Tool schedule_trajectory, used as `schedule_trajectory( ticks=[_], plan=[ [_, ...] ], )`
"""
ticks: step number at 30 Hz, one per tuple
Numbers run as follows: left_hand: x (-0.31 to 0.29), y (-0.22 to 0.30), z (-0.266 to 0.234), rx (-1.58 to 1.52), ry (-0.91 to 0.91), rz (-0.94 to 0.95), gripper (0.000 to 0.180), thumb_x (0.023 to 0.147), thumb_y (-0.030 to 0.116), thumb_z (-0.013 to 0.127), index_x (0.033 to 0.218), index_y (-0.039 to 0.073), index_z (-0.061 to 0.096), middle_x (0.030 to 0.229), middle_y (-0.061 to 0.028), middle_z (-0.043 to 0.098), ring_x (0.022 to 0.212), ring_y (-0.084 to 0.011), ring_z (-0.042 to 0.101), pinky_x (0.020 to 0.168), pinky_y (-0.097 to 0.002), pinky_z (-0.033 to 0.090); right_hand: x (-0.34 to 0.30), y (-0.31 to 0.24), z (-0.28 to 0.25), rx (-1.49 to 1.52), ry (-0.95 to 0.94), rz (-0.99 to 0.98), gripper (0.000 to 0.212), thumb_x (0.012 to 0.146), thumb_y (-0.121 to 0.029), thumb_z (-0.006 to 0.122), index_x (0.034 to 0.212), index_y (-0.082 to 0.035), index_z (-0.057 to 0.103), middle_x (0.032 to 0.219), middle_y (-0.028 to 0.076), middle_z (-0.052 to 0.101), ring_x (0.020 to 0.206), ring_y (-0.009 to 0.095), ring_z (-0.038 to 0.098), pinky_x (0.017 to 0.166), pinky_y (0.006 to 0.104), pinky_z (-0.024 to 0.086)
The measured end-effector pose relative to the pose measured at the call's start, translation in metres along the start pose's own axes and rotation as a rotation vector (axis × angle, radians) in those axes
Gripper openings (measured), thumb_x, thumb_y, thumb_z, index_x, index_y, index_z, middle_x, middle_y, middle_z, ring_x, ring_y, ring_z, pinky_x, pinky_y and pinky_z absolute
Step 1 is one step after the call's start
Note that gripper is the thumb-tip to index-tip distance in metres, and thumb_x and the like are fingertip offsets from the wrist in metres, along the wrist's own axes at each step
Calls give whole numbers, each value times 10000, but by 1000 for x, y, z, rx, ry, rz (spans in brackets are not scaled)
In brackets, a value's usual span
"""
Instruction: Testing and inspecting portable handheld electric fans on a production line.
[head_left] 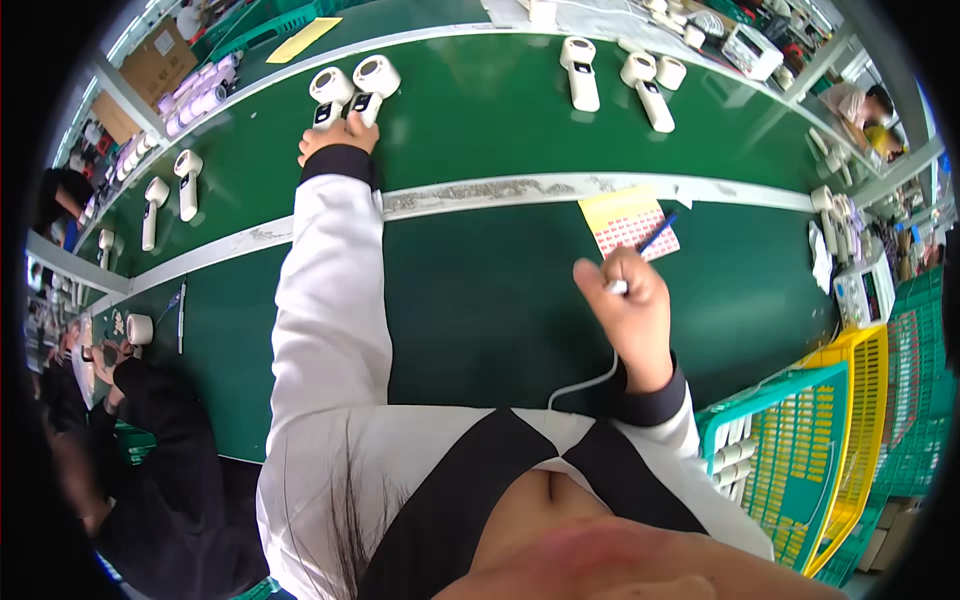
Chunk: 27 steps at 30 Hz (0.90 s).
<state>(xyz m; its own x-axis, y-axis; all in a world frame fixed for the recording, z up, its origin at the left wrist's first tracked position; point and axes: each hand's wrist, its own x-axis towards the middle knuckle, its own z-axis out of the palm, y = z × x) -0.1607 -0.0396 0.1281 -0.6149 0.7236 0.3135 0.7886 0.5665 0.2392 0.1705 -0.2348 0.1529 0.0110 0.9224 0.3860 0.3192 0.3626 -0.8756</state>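
Observation:
My left hand point(340, 140) reaches across the white rail to the far strip of the green bench. Its fingers close around the lower handles of two white handheld fans, a left fan point(328, 88) and a right fan point(375, 78). Both have round heads and small dark displays; my hand hides their lower ends. Nearer me, my right hand point(640, 310) is closed on a white cable plug point(617, 287), and its pale cable point(590, 386) runs down toward my chest. Just beyond that hand lies a sheet of red-and-white stickers point(635, 236) with a blue pen point(657, 232) on it.
More fans stand at the far right point(580, 75) and left point(188, 185). A white rail point(480, 192) crosses the bench. Green point(775, 450) and yellow baskets point(868, 400) sit at my right. A co-worker in dark clothes point(170, 470) works at my left.

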Motion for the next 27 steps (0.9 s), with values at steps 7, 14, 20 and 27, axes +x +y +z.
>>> schedule_trajectory(
  ticks=[7, 14, 20, 27],
  plan=[
    [-190, -5, -73, -592, 328, 1022, 222, 699, 189, 638, 851, 30, 614, 937, -262, 528, 779, -390, 547, 651, -462, 454, -9, 1, 35, 121, -106, -49, 332, 870, -296, 604, 994, 9, 566, 790, 162, 641, 700, 243, 646, 628, 320, 496],
    [-257, -9, -118, -676, 390, 1280, 324, 694, 43, 638, 1007, 44, 552, 968, -176, 533, 850, -341, 511, 689, -416, 449, -23, -19, 26, 505, -233, 106, 342, 832, -188, 598, 1047, 56, 492, 862, 109, 621, 758, 186, 620, 686, 295, 484],
    [-262, -27, -117, -1146, -207, 745, 458, 810, -1, 514, 1252, 35, 400, 1081, -143, 497, 816, -195, 527, 668, -287, 443, -16, -24, 4, 832, -394, 308, 320, 815, -171, 542, 1089, -8, 516, 876, 109, 639, 781, 160, 614, 685, 270, 499],
    [-245, -38, -131, -1762, -916, 334, 459, 907, 192, 456, 1280, -38, 318, 891, -117, 514, 624, -143, 491, 497, -235, 389, -19, -26, 5, 816, -475, 255, 349, 802, -169, 551, 1107, -6, 503, 889, 124, 641, 793, 164, 614, 682, 274, 495]
  ],
)
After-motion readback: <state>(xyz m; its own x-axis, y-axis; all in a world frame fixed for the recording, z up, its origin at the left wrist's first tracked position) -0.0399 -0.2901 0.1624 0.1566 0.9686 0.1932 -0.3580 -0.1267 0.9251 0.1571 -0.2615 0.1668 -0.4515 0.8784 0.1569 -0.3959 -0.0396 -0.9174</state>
